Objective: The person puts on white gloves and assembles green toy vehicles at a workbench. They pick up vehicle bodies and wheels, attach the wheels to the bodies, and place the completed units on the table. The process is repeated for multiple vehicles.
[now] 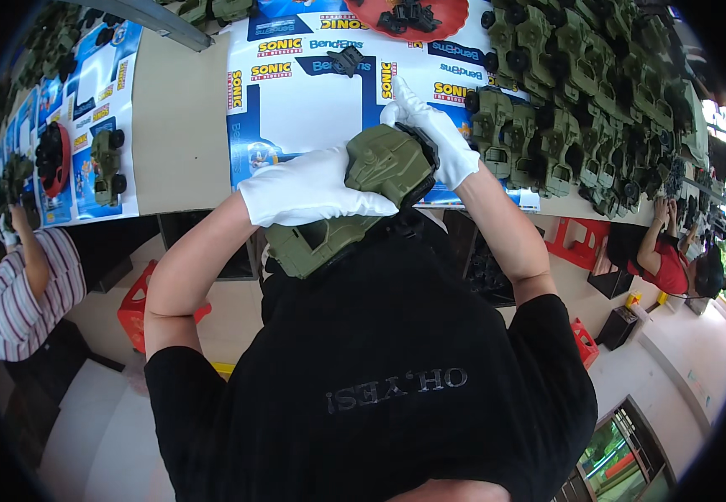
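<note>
A dark green toy military truck point(388, 163) is held tilted in front of my chest, just off the table's near edge. My white-gloved left hand point(308, 186) is closed around its middle, with the thumb lying across the side. At the truck's far right end, my white-gloved right hand point(434, 130) grips around the black-edged front; one digit points up and the other fingers are partly hidden behind the truck. A small black plastic part point(347, 61) lies on the printed sheet point(300, 113) beyond my hands.
A red dish point(430, 25) of black parts stands at the far edge. Many green toy trucks point(568, 109) are packed together on the right. A grey metal bar point(166, 23) crosses at upper left. Co-workers sit left point(32, 276) and right point(664, 259); a red stool point(137, 309) stands below the table.
</note>
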{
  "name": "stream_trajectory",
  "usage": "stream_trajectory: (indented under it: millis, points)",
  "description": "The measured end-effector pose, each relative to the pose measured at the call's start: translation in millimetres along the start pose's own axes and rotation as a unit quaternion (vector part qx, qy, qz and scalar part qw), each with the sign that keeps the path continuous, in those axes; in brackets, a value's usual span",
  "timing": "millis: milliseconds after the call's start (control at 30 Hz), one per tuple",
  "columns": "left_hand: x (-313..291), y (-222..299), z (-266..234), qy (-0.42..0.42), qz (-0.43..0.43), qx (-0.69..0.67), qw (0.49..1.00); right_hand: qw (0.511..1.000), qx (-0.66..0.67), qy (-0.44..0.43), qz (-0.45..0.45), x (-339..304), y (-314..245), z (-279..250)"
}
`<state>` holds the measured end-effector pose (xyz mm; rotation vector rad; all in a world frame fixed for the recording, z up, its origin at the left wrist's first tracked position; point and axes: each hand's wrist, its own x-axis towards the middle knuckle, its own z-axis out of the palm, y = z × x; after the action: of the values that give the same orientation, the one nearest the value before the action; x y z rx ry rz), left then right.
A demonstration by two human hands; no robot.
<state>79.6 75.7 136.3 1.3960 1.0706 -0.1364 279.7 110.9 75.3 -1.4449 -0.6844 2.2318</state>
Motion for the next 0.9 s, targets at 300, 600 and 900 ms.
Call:
stream_trajectory:
  millis: [300, 600, 900]
  points:
    - [-11, 19, -6, 0.0, -0.055, 0.102, 0.993, 0.998, -0.016, 0.034, -0.059, -1, 5, 7]
    - [-15, 22, -2, 0.011, -0.028, 0.095, 0.995, 0.993, -0.056, -0.031, -0.104, 6, 15, -4]
    - [-15, 11, -4, 0.021, -0.044, 0.072, 0.996, 0.969, -0.122, 0.056, -0.209, -28, 10, -15]
